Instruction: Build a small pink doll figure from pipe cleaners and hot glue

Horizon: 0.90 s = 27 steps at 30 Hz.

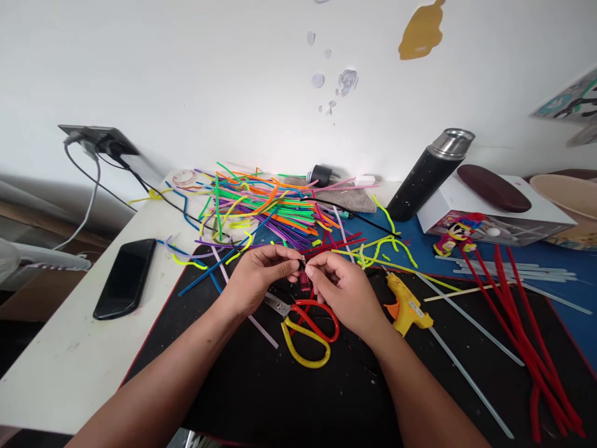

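Note:
My left hand (261, 277) and my right hand (345, 292) meet at the middle of the black mat (233, 386). Both are closed, thumb against fingertips, around a small dark piece (302, 264) too tiny to name. Just under the fingertips a dark red item (305, 281) shows, partly hidden. Below my hands lie scissors (305, 365) with one yellow and one red handle loop, their blades partly covered by my left hand. Right of my right hand rests a yellow glue gun (407, 305), a glue stick (471, 381) at its rear end.
Behind my hands spreads a heap of colourful pipe cleaners (270, 211). A black phone (125, 279) lies at left. At right are a black flask (426, 177), a small colourful figure (459, 235) by a white box (466, 208), red pipe cleaners (527, 336) and translucent glue sticks (517, 270).

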Motion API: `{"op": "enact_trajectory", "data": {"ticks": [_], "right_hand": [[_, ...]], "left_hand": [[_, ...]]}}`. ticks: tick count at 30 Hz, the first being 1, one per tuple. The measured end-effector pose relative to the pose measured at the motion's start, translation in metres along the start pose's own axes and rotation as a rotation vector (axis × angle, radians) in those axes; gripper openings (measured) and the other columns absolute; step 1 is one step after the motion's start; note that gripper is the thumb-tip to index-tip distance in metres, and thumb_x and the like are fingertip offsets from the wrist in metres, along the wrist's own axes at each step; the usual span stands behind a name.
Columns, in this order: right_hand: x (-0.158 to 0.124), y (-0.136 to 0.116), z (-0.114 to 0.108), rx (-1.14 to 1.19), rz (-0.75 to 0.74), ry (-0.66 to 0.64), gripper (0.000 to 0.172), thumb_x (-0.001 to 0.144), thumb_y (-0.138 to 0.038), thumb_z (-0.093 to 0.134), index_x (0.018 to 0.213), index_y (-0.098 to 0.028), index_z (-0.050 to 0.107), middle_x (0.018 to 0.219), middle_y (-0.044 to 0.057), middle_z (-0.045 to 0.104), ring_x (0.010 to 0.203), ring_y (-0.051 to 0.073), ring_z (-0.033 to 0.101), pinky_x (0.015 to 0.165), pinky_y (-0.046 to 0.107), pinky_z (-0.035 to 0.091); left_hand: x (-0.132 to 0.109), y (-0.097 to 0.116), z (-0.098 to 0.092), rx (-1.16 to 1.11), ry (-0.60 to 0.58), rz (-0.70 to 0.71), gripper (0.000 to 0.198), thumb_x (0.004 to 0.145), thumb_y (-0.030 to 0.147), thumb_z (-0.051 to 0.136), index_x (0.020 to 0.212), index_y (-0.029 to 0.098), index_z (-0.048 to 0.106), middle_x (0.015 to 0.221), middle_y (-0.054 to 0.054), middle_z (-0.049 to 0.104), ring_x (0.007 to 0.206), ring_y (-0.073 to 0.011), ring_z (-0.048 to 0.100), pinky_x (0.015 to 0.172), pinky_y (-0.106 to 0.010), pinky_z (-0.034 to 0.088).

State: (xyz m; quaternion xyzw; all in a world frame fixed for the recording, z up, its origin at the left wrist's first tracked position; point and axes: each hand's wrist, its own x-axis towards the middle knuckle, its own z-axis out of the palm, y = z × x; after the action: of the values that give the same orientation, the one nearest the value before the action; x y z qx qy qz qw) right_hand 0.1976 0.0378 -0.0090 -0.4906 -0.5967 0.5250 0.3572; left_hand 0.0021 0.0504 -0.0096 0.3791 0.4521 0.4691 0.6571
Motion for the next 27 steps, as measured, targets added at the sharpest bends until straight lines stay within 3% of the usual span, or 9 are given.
{"op": "enact_trajectory", "data": {"ticks": [27], "right_hand": [[0.0019,0.0023,0.0007,-0.007,-0.019,0.001,0.014,0.1,-0.035,0.063,0.1,-0.022,0.068,0.069,-0.004,0.065,0.054,0.013,0.062,0.053,0.026,0.05]], "left_hand": [[0.0011,-0.0015,0.0056,-0.086,0.022,-0.013,0.031,0.063,0.029,0.101,0.084,0.014,0.083,0.072,-0.003,0.076,0.06,-0.0114,0.068,0.063,-0.021,0.056]]}}
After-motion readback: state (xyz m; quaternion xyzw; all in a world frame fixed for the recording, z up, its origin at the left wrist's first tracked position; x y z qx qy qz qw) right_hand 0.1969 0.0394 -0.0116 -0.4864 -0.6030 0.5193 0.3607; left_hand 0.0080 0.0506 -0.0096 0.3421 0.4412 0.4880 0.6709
